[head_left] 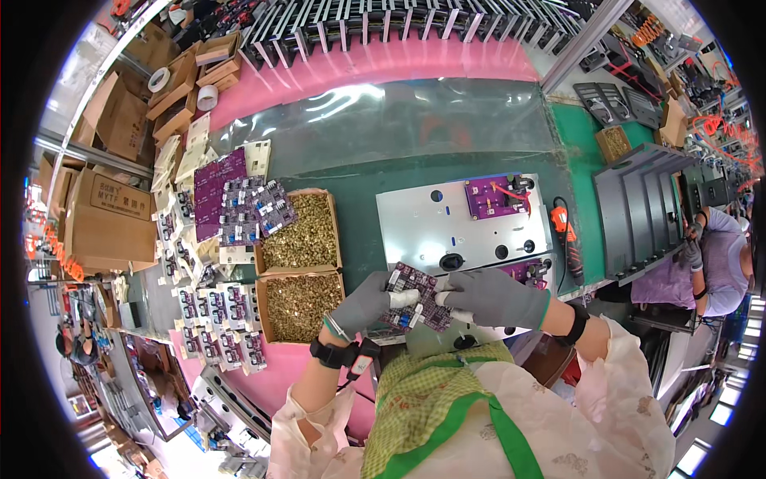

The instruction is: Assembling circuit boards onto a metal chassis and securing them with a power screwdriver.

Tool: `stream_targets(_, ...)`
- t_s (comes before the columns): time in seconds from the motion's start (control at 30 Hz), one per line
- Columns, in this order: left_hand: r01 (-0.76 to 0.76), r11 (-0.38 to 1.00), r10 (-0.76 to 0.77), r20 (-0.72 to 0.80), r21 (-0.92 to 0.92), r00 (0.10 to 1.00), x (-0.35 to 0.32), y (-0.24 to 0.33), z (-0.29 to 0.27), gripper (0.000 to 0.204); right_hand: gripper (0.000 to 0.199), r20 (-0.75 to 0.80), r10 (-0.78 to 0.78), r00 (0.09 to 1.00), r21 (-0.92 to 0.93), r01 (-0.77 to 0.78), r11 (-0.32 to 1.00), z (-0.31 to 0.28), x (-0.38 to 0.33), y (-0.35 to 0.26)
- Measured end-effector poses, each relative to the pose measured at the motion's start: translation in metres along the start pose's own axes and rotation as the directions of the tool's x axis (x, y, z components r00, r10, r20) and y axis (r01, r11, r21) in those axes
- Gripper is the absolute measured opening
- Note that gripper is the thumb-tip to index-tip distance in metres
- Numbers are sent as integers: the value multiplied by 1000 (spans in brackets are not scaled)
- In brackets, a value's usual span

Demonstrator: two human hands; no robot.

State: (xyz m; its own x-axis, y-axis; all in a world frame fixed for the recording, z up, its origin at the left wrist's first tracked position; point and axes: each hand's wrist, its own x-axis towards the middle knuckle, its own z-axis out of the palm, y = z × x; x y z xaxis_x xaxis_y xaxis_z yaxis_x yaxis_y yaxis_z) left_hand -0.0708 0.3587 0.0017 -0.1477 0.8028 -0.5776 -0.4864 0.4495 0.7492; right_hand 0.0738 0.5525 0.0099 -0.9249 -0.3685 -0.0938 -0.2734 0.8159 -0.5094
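Note:
Both my gloved hands hold one purple circuit board [416,295] just above the near edge of a grey metal plate [415,219]. My left hand [363,303] grips the board's left edge. My right hand [491,297] grips its right edge. Another purple circuit board [493,196] with red wires sits mounted at the plate's far right corner. A third purple board [528,270] lies partly hidden behind my right hand.
Two cardboard boxes of small brass parts [302,231] [299,305] stand to my left. Stacks of purple boards [239,203] and bagged boards [215,319] lie further left. An orange-handled screwdriver [565,231] lies right of the plate. Another person [718,263] works at far right beside grey trays [638,207].

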Motion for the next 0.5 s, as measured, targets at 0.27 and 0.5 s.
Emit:
stream_targets(0.27, -225, 842, 143, -199, -490, 969, 21, -32, -23, 43, 28, -74, 440, 895, 62, -436, 898, 18, 23, 53)
stream_targets(0.5, -256, 790, 246, -95, -557, 965, 9, -52, -12, 68, 32, -161, 470, 868, 7, -475, 880, 45, 43, 72)
